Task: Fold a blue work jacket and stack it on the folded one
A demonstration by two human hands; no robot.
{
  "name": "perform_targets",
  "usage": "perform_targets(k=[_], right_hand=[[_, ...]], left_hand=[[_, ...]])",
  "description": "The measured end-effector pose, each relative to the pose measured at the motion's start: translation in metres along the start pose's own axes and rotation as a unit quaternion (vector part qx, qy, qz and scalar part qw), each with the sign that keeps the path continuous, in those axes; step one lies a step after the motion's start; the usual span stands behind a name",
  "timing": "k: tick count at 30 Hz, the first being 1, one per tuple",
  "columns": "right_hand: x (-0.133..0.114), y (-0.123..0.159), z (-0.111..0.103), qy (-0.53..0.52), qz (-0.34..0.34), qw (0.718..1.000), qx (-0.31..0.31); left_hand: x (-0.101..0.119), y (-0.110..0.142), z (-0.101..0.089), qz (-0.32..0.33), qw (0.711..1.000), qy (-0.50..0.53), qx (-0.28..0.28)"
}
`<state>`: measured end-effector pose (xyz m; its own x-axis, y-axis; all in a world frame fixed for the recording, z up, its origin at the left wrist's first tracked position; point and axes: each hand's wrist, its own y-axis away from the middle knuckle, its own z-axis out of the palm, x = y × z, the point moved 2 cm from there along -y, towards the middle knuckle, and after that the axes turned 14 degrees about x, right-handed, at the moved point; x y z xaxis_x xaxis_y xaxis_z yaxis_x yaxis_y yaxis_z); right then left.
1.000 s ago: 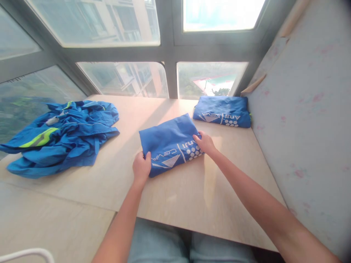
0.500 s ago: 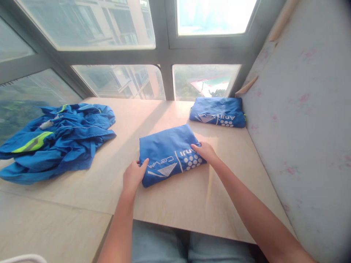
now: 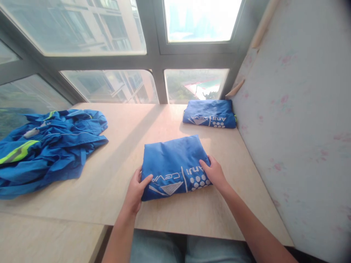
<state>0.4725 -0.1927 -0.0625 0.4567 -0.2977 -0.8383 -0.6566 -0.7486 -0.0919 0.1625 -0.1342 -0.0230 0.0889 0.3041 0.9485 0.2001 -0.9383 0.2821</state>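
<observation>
Between my two hands is a folded blue work jacket (image 3: 172, 157), a flat rectangular bundle with white "Anji CEVA" lettering that appears upside down to me. My left hand (image 3: 137, 188) grips its left side, thumb on top and fingers at the edge or beneath. On the right side, my right hand (image 3: 214, 171) holds it the same way, its thumb over the lettering. The bundle is close above the wooden surface; whether it touches cannot be made out. A second folded blue jacket (image 3: 210, 113) with the same print lies at the back right corner.
A crumpled blue jacket (image 3: 63, 146) with yellow-green reflective strips is spread at the left. The pale wooden tabletop (image 3: 128, 124) meets a window frame (image 3: 153, 60) at the back. A flower-patterned wall (image 3: 298, 128) bounds the right side.
The folded jacket in my hands has come nearer to me and slightly right, both hands keeping hold of it. The camera view has shifted a little.
</observation>
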Motion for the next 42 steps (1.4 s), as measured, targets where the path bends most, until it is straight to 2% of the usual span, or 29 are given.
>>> perform_targets(k=[4, 7, 9, 12, 15, 18, 21, 24, 27, 32, 35, 39, 42], right_hand=[[-0.005, -0.017, -0.017, -0.021, -0.011, 0.999, 0.043], [-0.019, -0.052, -0.038, -0.026, -0.036, 0.995, 0.095], [-0.032, -0.09, -0.055, -0.018, -0.061, 0.987, 0.147], [-0.046, -0.167, -0.076, 0.0, -0.095, 0.971, 0.219], [-0.045, -0.247, -0.083, 0.07, -0.066, 0.97, 0.223], [-0.023, -0.302, -0.074, 0.207, 0.012, 0.964, 0.168], [0.006, -0.324, -0.056, 0.302, 0.042, 0.944, 0.125], [0.029, -0.324, -0.041, 0.315, 0.033, 0.939, 0.134], [0.041, -0.317, -0.039, 0.309, 0.026, 0.938, 0.154], [0.046, -0.304, -0.049, 0.294, 0.044, 0.944, 0.142], [0.045, -0.293, -0.054, 0.275, 0.046, 0.948, 0.154], [0.043, -0.275, -0.057, 0.244, 0.062, 0.951, 0.177], [0.04, -0.262, -0.06, 0.233, 0.066, 0.954, 0.178]], left_hand=[[0.011, -0.013, 0.028, 0.031, 0.999, 0.031, -0.016], [0.039, -0.041, 0.07, 0.077, 0.992, 0.066, -0.068], [0.068, -0.07, 0.109, 0.114, 0.982, 0.095, -0.115], [0.116, -0.124, 0.179, 0.176, 0.962, 0.126, -0.165], [0.147, -0.177, 0.251, 0.208, 0.956, 0.089, -0.189], [0.14, -0.217, 0.308, 0.2, 0.967, -0.08, -0.14], [0.111, -0.243, 0.341, 0.185, 0.959, -0.189, -0.098], [0.084, -0.257, 0.35, 0.189, 0.953, -0.22, -0.086], [0.07, -0.254, 0.343, 0.194, 0.947, -0.241, -0.084], [0.06, -0.209, 0.316, 0.221, 0.922, -0.317, -0.042], [0.054, -0.181, 0.301, 0.24, 0.917, -0.319, -0.022], [0.048, -0.164, 0.289, 0.274, 0.928, -0.25, -0.041], [0.046, -0.157, 0.283, 0.31, 0.917, -0.245, -0.052]])
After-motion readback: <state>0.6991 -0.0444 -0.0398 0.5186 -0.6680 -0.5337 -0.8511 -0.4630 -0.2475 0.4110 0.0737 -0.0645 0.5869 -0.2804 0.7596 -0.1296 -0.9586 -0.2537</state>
